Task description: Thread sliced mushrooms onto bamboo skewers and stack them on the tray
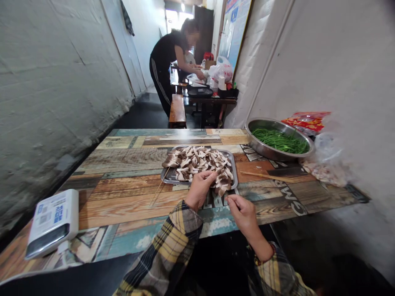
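Observation:
A metal tray (pixel 234 174) holds a heap of torn brown-and-white oyster mushrooms (pixel 200 160). My left hand (pixel 200 189) is closed at the tray's near edge, its fingertips on a cluster of mushroom pieces (pixel 224 183) that overhangs the rim. Just right of and below that cluster, my right hand (pixel 243 213) is pinched, seemingly on the end of a thin bamboo skewer; most of the skewer is hidden. Another skewer (pixel 159 193) sticks out from mushrooms at the tray's left corner.
Loose skewers (pixel 271 176) lie right of the tray. A steel bowl (pixel 251 144) of green chives stands at the back right, beside plastic bags (pixel 328 160). A white payment box (pixel 52 224) with a cable sits front left. Beyond, a person (pixel 168 53) bends over another table (pixel 212 100).

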